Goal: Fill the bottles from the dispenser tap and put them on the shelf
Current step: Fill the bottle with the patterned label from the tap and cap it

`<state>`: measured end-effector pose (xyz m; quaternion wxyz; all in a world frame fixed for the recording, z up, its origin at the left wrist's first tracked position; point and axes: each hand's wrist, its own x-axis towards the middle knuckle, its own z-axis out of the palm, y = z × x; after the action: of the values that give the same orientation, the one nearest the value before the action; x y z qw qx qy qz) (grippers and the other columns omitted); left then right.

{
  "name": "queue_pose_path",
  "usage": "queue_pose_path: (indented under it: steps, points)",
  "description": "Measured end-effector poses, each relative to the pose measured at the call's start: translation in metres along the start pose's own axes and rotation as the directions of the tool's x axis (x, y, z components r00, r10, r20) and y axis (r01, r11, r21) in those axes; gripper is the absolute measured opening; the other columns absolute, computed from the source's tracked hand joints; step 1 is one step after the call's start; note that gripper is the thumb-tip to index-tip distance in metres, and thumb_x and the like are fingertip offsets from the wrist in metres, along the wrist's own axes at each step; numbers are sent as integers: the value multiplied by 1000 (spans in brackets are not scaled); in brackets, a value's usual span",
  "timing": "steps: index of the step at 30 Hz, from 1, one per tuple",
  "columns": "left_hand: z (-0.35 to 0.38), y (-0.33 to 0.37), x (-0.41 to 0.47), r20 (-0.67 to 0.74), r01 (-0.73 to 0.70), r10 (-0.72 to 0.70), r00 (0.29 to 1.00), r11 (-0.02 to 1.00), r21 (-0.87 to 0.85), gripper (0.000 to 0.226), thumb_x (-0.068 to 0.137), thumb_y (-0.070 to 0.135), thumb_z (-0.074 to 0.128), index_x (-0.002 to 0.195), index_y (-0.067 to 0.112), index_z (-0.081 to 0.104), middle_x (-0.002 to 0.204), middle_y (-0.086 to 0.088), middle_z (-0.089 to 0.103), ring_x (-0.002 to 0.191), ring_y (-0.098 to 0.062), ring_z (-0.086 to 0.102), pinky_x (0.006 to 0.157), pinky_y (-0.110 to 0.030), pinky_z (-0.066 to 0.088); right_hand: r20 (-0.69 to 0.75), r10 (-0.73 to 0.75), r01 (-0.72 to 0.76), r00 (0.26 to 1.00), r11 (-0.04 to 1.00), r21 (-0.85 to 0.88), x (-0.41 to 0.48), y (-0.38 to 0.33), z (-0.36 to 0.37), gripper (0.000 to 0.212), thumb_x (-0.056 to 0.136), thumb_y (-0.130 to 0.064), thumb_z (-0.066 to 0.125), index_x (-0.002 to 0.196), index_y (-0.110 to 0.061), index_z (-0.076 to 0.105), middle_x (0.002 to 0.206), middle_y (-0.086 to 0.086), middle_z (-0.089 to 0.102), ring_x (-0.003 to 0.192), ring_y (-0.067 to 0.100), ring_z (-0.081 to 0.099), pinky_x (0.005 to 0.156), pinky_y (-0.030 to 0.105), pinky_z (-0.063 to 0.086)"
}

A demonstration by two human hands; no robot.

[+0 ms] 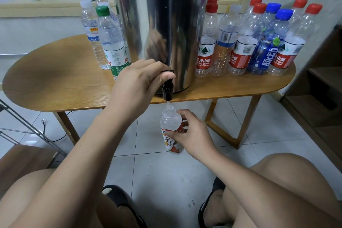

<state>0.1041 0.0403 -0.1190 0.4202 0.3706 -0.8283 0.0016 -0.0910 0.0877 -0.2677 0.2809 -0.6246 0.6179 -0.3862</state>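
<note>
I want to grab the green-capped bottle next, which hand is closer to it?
Left. The left hand grips the tap beside the green-capped bottle; the right hand holds a labelled bottle under the tap.

One steel dispenser [162,24] with one black tap [167,90] on one desk [55,79]. To its right are six red-capped bottles [203,57], two blue-capped bottles [277,29] and one white-capped bottle [226,39]. Left-side bottles [111,42]: perhaps four, partly hidden. One uncapped bottle [171,122].

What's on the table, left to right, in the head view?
white-capped bottle → green-capped bottle → steel dispenser → nearest red-capped bottle → blue-labelled bottle → rightmost red-capped bottle
</note>
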Motion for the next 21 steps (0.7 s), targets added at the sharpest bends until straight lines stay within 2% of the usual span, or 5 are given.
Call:
queue_pose_path:
  steps: [5,9,15,21]
  points:
    - [1,0,-1,-4,4,-4,1000,1000,-21,30,112,38,60,111,14,79,97,1,73,93,-22,67,79,-44,53,0,-1,1,1000,1000,-11,1,-1,-1,64,79,-43,94,133,-35,61,128,-20,66,117,5,61,95,24,55]
    - [1,-1,-1,-7,3,-3,1000,1000,-24,30,112,38,60,112,15,79,97,1,72,92,-22,67,78,-45,52,-2,-1,1,1000,1000,-4,0,-3,-1,64,79,-43,94,133,-34,62,127,-19,66,113,3,60,88,13,48]
    - [1,-1,-1,0,-3,3,1000,1000,-17,29,112,38,61,115,15,79,99,1,72,95,-23,67,80,-45,53,-3,10,-10,1000,1000,6,0,-4,-1,64,78,-42,95,133,-34,62,126,-20,66,112,2,60,85,10,46]
    - [1,-1,-1,-6,5,-5,1000,1000,-20,28,112,37,61,115,16,79,99,0,73,94,-22,67,80,-44,53,0,9,-9,1000,1000,-5,1,-3,0,66,78,-45,94,134,-35,61,128,-19,66,114,4,61,92,21,53]
